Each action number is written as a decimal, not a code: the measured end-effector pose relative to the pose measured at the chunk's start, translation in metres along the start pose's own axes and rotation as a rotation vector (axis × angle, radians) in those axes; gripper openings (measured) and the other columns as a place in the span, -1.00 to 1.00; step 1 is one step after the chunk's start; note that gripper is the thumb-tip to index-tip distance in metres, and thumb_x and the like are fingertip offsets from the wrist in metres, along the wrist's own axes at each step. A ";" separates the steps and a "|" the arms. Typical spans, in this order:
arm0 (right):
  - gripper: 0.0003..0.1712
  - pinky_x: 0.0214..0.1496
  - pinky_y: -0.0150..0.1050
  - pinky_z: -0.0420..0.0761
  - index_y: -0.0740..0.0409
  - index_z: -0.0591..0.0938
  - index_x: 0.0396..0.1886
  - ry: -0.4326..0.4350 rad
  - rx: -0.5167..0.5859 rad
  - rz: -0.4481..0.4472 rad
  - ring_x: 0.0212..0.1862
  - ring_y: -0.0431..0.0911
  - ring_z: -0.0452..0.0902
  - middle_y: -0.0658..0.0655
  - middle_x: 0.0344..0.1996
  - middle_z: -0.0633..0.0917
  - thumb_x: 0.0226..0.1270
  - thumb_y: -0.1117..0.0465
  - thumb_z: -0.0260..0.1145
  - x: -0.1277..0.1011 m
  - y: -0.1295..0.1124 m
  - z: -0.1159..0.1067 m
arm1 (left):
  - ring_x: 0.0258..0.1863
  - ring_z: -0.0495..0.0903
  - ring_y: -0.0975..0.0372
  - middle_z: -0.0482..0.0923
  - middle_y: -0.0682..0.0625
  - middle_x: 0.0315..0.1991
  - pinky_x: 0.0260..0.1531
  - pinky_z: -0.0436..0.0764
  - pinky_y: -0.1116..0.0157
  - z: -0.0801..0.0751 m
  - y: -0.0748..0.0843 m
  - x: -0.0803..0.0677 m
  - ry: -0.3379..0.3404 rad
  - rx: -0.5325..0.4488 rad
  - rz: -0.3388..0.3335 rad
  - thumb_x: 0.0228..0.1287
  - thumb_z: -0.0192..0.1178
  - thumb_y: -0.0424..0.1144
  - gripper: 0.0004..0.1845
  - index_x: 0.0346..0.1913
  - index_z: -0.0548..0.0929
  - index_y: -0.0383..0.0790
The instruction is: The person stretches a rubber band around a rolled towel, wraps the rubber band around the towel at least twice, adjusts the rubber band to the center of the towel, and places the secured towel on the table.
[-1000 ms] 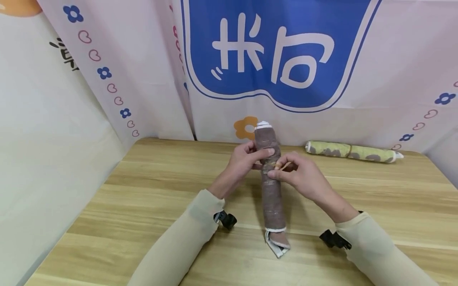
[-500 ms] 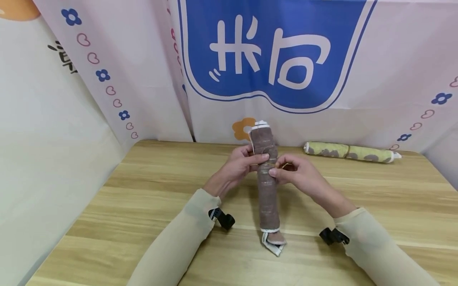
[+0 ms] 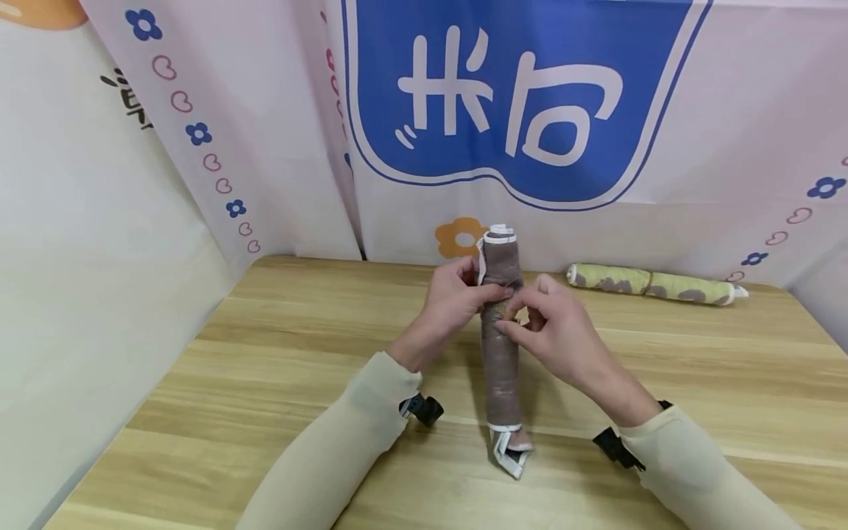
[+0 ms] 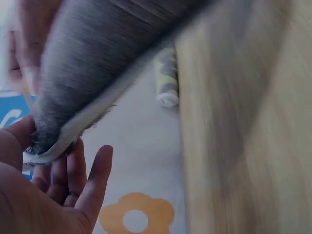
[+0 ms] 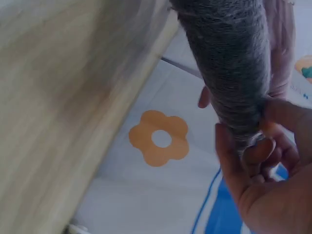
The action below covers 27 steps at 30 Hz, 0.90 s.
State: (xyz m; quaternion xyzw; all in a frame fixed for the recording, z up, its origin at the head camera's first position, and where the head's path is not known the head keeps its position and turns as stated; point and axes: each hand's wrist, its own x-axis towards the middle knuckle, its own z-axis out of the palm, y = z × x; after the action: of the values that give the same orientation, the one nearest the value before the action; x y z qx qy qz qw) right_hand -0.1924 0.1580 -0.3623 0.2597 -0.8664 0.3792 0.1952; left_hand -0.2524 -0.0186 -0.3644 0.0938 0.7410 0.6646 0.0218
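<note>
A brown rolled towel [image 3: 501, 375] with white edging stands out over the table in the head view, its lower end unrolled into a loose folded corner. My left hand [image 3: 450, 305] grips it above the middle, thumb across the front and fingers behind. Beside it, my right hand [image 3: 559, 327] pinches a thin tan elastic band [image 3: 503, 312] at the roll's middle; the fingers partly hide the band. The left wrist view shows the towel [image 4: 107, 58] blurred, its white edge near the left hand [image 4: 53, 190]. In the right wrist view the right hand's [image 5: 273, 170] fingers surround the narrowed part.
A green and grey patterned rolled towel [image 3: 676, 287], with a band round its middle, lies at the back right of the wooden table [image 3: 218, 412]. A printed cloth backdrop [image 3: 397, 213] hangs along the table's back edge.
The towel roll has turned a little in the hands, and its white edge now shows at the upper left. The right hand's pinching fingers have shifted slightly at the roll's middle.
</note>
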 end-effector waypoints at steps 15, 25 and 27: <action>-0.94 -0.14 -0.16 0.69 0.19 0.72 -0.24 -0.029 0.102 0.165 -0.14 -0.02 0.63 0.11 -0.18 0.63 0.46 0.32 0.46 0.003 0.014 -0.008 | -0.12 0.63 0.20 0.66 -0.04 -0.03 -0.10 0.68 0.20 -0.009 -0.017 0.013 -0.259 -0.324 -0.089 0.44 0.24 -0.29 -0.54 0.33 0.54 -0.36; -0.82 -0.15 -0.13 0.77 0.39 0.63 -0.05 -0.126 0.478 0.405 -0.18 -0.06 0.65 0.21 -0.16 0.65 0.64 0.30 0.26 0.006 0.016 -0.013 | -0.18 0.72 0.22 0.71 -0.05 -0.08 -0.13 0.71 0.30 -0.011 -0.021 0.018 -0.341 -0.483 -0.043 0.45 0.22 -0.51 -0.54 0.35 0.44 -0.39; -0.80 -0.13 -0.10 0.77 0.42 0.62 -0.05 -0.140 0.540 0.430 -0.14 -0.07 0.66 0.21 -0.14 0.65 0.64 0.29 0.25 0.007 0.014 -0.014 | -0.13 0.71 0.22 0.74 -0.08 -0.06 -0.10 0.68 0.33 -0.010 -0.019 0.017 -0.278 -0.413 0.010 0.38 0.32 -0.49 -0.50 0.33 0.49 -0.39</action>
State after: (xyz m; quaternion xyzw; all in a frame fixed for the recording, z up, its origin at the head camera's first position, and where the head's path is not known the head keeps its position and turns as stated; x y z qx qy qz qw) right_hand -0.2043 0.1747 -0.3578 0.1387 -0.7811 0.6083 -0.0246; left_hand -0.2731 -0.0269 -0.3801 0.1817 0.5789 0.7826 0.1390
